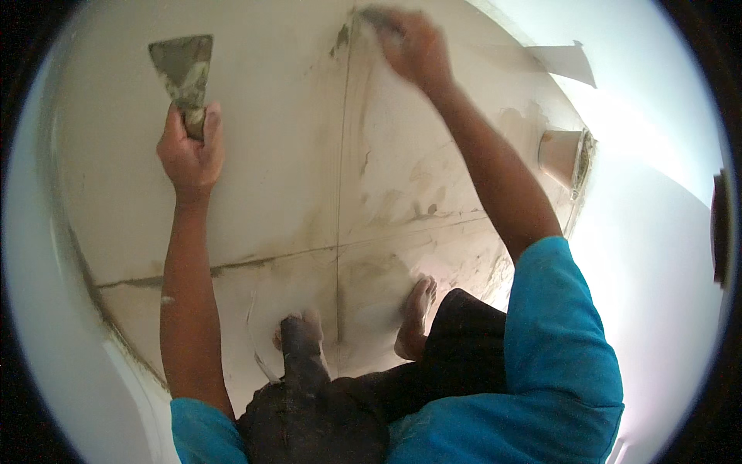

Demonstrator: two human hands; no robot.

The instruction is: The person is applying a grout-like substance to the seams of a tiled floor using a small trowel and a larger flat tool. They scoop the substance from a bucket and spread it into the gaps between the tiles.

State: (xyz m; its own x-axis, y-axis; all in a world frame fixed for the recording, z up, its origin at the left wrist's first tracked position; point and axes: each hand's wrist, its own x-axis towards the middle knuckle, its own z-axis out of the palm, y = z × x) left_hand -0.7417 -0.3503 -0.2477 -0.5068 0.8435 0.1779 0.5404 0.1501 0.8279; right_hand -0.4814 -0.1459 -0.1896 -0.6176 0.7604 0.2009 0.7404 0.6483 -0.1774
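My left hand (191, 151) is closed round the handle of a putty knife (183, 66), its wide blade up and smeared with grey paste. It is over the large pale floor tiles, left of the long joint. At the far end of that tile joint (341, 185), my right hand (417, 48) is closed on a dark flat tool (379, 17). Motion blurs the tool, so its exact kind does not show. Beside its tip, a dark patch of paste (341, 39) marks the tile.
A second joint (255, 259) crosses the first in front of my bare feet (417, 317). A pale bucket (560, 155) stands at the right by the white wall (657, 216). Grey smears and small lumps (425, 209) lie on the right-hand tiles.
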